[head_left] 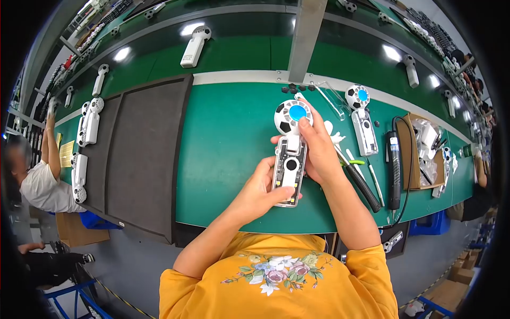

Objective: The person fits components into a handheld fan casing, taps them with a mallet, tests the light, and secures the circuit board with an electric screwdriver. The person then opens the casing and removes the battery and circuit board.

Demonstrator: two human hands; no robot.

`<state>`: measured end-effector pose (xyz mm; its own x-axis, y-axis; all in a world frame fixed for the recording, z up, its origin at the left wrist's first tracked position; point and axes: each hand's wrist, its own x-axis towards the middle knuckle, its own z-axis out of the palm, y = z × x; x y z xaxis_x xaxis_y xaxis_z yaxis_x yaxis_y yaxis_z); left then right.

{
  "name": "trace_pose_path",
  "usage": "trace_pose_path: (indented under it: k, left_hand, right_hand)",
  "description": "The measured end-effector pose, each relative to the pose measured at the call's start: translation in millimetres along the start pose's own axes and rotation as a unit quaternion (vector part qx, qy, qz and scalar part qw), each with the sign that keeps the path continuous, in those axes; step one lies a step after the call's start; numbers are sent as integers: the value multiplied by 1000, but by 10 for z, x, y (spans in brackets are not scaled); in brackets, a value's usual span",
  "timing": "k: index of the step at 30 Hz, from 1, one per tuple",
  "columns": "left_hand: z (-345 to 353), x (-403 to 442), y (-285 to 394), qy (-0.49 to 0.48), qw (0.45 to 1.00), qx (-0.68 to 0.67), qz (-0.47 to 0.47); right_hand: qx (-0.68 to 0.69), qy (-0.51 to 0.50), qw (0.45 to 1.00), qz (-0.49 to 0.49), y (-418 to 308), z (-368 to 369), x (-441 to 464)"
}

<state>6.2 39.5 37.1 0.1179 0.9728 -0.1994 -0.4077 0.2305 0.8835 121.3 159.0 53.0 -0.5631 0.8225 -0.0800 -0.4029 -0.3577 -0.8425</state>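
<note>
A white device [291,144] with a round football-patterned head, a blue disc and a clear lower housing is held upright over the green mat. My left hand [261,189] is closed around its lower housing, thumb on the front near the bottom. Around the head and upper right side, my right hand [317,142] is closed, its thumb beside the blue disc. A similar device [363,123] lies on the mat to the right. Small black pieces [295,88] lie behind the held device.
A dark tray [142,154] stands left, with white devices [89,125] at its left edge. Right are a black-handled tool [363,187], a corded black driver [393,170] and a cardboard box [409,154] of bagged parts. More devices [195,47] sit on the belt behind. A co-worker [45,181] is left.
</note>
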Motion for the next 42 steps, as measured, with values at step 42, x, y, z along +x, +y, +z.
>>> trace_pose_path:
  k: [42]
  left_hand:
    - [-452,-297,-28,135,982,-71,112]
  right_hand:
    - [-755,-42,621,-205,167,-26,-567]
